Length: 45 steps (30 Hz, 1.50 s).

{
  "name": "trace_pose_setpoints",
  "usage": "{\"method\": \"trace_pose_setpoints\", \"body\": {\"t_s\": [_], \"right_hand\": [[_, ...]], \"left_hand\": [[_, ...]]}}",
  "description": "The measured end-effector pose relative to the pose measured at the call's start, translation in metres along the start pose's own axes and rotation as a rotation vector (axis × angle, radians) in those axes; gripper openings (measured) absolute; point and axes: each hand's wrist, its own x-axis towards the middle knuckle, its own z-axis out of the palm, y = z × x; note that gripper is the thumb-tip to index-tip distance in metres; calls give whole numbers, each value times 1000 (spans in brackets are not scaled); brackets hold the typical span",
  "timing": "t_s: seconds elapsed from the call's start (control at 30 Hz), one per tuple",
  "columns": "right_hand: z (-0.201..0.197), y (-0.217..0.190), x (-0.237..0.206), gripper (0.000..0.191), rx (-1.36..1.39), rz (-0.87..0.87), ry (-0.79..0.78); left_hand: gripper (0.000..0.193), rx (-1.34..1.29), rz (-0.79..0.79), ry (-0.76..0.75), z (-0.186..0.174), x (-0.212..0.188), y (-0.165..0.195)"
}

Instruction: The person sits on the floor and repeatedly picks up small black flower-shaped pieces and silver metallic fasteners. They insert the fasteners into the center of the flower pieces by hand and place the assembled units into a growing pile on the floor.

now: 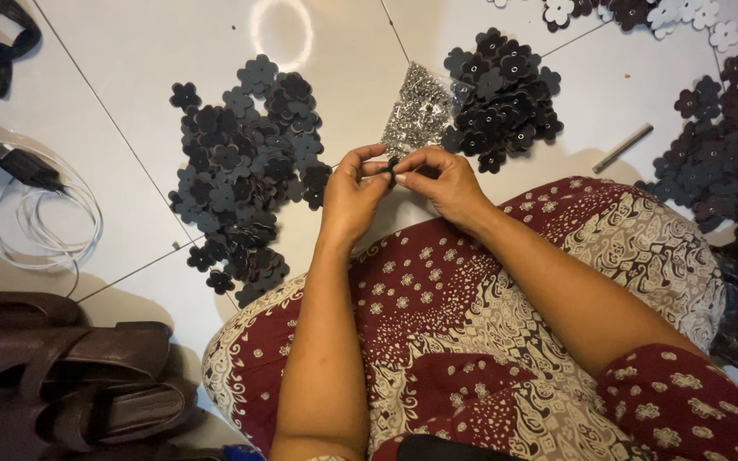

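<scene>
Posture: the person sits on the white tiled floor (130, 51), knees covered by a maroon patterned cloth (471, 307), both forearms reaching forward so the work sits at mid-frame, above the lap and close to the piles.

Left hand (350, 192): raised at centre frame, its fingers (369, 158) curled in tight, thumb and forefinger pinched on a small dark flower piece (392, 169); almost no gap between the tips.

Right hand (444, 181): facing the left one, touching the same piece from the other side; its fingers (416, 162) are likewise closed to a pinch. Whether it also holds a small metal part I cannot tell, it is too small.

Dark flower piece: held between the two hands at the centre of the frame, mostly hidden by the fingertips.

Left pile (241, 171): dark flower-shaped cutouts heaped at centre left, just beside the left hand, likely so that pieces lie in easy reach.

Upper pile (501, 98): similar flowers with pale centre dots, at upper centre, kept apart from the first heap.

Bag of metal bits (420, 111): a clear bag of silvery parts at upper centre, touching the upper pile, just beyond the hands.

Right pile (728, 145): more dark flowers at the right edge.

Metal rod (623, 147): a short grey rod lying on the floor, upper right.

White cable (40, 226): coiled at the left edge.

Brown sandals (70, 376): lower left, well apart from the work.
</scene>
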Motion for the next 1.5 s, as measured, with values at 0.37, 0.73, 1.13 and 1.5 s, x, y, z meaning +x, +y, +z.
{"method": "trace_pose_setpoints", "body": {"t_s": [0.37,0.73,1.13,1.5], "right_hand": [[2,23,1,8,122,56,18],[5,27,-1,20,302,126,17],[12,36,-4,23,295,84,-3],[-20,22,9,20,39,79,51]], "left_hand": [[42,104,-19,18,8,-5,5],[34,304,21,79,10,-15,23],[33,415,24,-4,12,-16,20],[41,402,186,82,5,-9,17]]}}
